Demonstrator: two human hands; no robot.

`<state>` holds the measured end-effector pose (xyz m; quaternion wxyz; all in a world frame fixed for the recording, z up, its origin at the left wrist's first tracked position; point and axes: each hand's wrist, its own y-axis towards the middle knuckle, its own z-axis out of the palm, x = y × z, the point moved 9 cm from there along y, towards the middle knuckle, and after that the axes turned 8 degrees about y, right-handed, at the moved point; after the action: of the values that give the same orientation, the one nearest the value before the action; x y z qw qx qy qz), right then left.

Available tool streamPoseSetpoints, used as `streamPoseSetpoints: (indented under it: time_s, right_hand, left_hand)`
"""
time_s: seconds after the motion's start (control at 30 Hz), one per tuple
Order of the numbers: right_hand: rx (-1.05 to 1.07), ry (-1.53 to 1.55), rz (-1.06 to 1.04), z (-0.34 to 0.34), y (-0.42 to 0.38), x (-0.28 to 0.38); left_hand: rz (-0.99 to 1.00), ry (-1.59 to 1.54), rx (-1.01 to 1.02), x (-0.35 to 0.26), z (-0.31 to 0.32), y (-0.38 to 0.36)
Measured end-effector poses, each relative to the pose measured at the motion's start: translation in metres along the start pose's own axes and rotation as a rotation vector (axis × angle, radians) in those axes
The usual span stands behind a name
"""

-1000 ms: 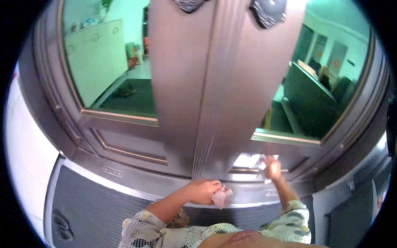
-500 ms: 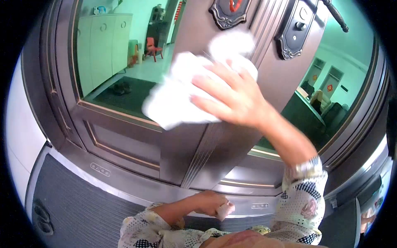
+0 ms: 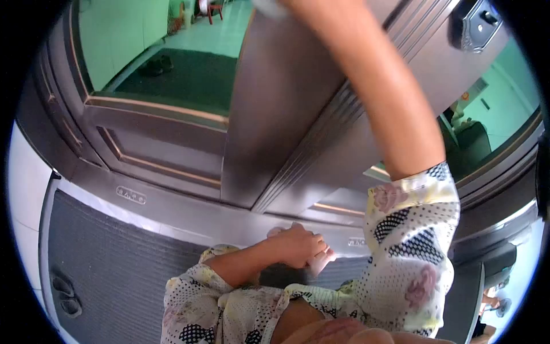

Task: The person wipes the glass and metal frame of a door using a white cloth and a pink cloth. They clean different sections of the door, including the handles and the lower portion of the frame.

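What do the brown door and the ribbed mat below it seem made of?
Brown door: probably painted metal, satin, going by its soft sheen and crisp grooves. Ribbed mat: perhaps rubber or synthetic carpet, matte dark grey; its fine parallel lines suit either.

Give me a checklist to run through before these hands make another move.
1. Left hand grip: ok; its fingers are closed around a pale pink bunched thing.
2. Right hand grip: cannot tell; the hand is mostly cut off at the top edge.
3. Whitish thing identified: cannot tell; it is blurred and cropped beside the right hand.
4. Unblocked view of the door: not ok; the right forearm crosses in front.
5. Right sleeve clear of the wrist: ok; the forearm is bare.
6. Dark slippers away from both hands: ok; they lie on the mat at far left.
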<state>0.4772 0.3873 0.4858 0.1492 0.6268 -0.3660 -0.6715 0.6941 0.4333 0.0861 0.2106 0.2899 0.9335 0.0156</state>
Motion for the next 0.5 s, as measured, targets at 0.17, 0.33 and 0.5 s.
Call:
streamPoseSetpoints:
  time_s: [0.17,0.33,0.5]
  right_hand:
    - [0.2,0.249,0.202,-0.03,-0.161,0.053]
    - [0.476,0.623,0.242,-0.053,-0.323,0.163]
    - [0.603,0.841,0.426,-0.067,-0.41,0.216]
  left_hand:
    - [-0.034,-0.003,-0.022,-0.011,-0.013,-0.009]
    - [-0.051,0.016,-0.069,-0.012,-0.005,-0.013]
    - [-0.095,0.005,0.003,-0.007,0.004,-0.016]
